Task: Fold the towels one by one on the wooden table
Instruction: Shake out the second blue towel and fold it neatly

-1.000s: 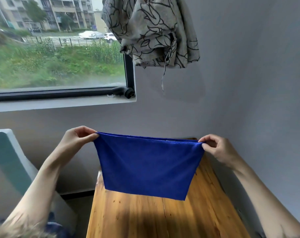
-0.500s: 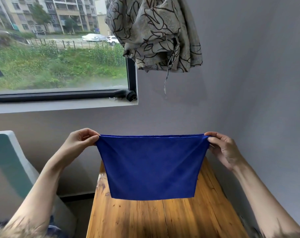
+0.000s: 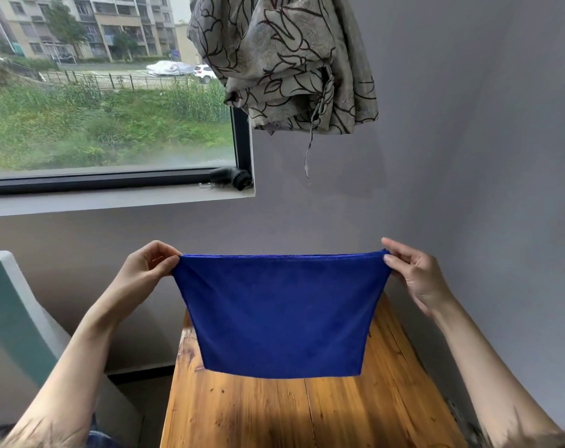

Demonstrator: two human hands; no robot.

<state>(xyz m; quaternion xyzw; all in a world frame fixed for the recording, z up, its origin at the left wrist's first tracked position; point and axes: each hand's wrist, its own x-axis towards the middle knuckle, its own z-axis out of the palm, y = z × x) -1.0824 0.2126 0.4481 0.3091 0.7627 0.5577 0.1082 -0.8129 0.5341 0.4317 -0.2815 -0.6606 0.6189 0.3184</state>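
Note:
A blue towel (image 3: 282, 313) hangs in the air above the far end of the wooden table (image 3: 274, 415), stretched flat and taut along its top edge. My left hand (image 3: 148, 266) pinches the towel's upper left corner. My right hand (image 3: 413, 274) pinches the upper right corner. The towel's lower edge hangs free, a little above the tabletop. It hides the far end of the table.
A grey wall stands close behind and to the right of the table. A patterned curtain (image 3: 287, 63) is bunched up above. A window with a small black object (image 3: 231, 177) on its sill is at left. A white and teal piece of furniture (image 3: 12, 312) stands at left.
Both hands have drawn apart, pulling the towel's top edge straight and level. The towel now hangs squarer, where it sagged and slanted a second ago.

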